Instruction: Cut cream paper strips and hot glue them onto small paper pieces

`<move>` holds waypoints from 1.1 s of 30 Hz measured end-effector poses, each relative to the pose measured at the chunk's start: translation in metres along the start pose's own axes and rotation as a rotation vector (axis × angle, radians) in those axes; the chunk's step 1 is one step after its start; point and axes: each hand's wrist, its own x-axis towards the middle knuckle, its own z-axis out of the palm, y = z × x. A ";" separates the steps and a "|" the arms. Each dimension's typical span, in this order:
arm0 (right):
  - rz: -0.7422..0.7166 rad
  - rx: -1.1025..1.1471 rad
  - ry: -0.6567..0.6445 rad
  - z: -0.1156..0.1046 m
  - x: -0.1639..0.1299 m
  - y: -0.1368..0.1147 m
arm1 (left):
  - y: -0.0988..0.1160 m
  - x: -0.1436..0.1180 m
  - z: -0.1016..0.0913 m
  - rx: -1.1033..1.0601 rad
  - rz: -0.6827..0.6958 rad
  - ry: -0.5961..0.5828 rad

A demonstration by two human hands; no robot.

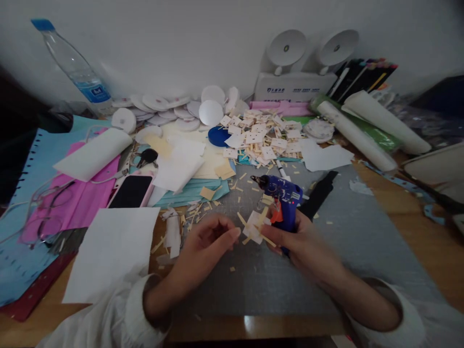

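My right hand is wrapped round a blue hot glue gun with an orange trigger, its nozzle pointing to the upper left. The thumb and fingertips of the same hand also pinch a small white paper square, with pale yellow strips sticking out from its corners. Just left of that square is my left hand, thumb and index finger closed together; anything between them is too small to make out. Both hands are over a grey cutting mat. Behind the glue gun lies a heap of similar small white pieces.
White round discs are piled against the wall. At left lie a phone, glasses, a white paper sheet and a leaning bottle. White rolls and a black strip are on the right. Scraps litter the mat.
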 end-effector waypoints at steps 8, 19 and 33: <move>0.102 0.057 -0.143 0.003 -0.002 0.002 | -0.003 0.000 -0.001 -0.118 0.037 -0.002; 0.199 0.161 -0.300 0.000 0.000 0.000 | -0.001 -0.002 -0.003 -0.458 -0.126 -0.201; 0.215 0.126 -0.276 0.003 -0.003 -0.001 | -0.004 -0.001 -0.003 -0.214 -0.093 -0.141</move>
